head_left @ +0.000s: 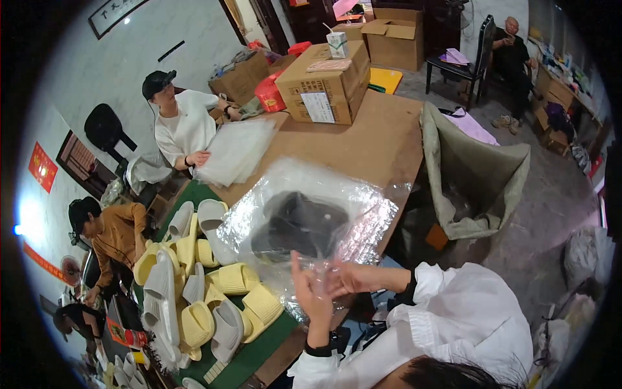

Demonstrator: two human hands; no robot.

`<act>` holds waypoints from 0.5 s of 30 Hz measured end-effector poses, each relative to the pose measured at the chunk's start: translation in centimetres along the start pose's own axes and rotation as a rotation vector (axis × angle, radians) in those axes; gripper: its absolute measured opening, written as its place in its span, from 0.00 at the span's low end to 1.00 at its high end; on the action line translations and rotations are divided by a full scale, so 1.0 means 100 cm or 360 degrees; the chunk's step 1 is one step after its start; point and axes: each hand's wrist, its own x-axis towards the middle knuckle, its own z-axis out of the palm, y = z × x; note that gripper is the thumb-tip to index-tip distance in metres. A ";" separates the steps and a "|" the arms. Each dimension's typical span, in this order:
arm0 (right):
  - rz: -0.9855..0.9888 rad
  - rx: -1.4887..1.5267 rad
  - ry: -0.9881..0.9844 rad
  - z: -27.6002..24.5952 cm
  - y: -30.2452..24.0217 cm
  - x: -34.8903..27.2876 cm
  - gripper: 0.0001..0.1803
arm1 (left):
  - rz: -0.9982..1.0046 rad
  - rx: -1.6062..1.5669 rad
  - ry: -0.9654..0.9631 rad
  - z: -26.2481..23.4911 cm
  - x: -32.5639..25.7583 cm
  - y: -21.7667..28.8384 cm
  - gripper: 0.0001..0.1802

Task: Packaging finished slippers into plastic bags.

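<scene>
Clear plastic bags [363, 194] lie spread and crinkled on the tabletop in front of me. A dark, rounded item [298, 223] shows through the film; the plastic blurs its exact kind. At the near edge of the plastic, my left hand [313, 298] is raised with its index finger up and its other fingers closed on the thin film. Close against it, my right hand [356, 279] is bent inward, its fingertips gathered on the same clear plastic bag. Film partly covers the fingers of both hands.
Yellow and grey slippers [227, 327] are heaped on the green mat at left. Across the table, a person [188, 126] handles a stack of clear bags [236, 149]. A cardboard box [327, 81] stands at the far end. An open fabric sack [476, 168] adjoins the right edge.
</scene>
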 end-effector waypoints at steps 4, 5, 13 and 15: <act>0.0065 0.0125 0.1066 0.033 -0.043 -0.005 0.29 | 0.0737 0.0454 -0.0418 0.005 -0.009 0.026 0.14; 0.0057 0.0046 0.0943 0.005 -0.038 0.005 0.29 | 0.0621 0.0387 -0.0495 0.008 -0.014 0.028 0.18; -0.0675 -0.0056 0.0719 -0.042 -0.109 0.006 0.25 | -0.0064 0.1360 -0.0543 0.005 -0.022 -0.023 0.29; -0.0920 -0.0488 0.0690 -0.013 -0.142 -0.006 0.25 | 0.0111 0.1368 -0.0454 0.005 -0.040 -0.052 0.22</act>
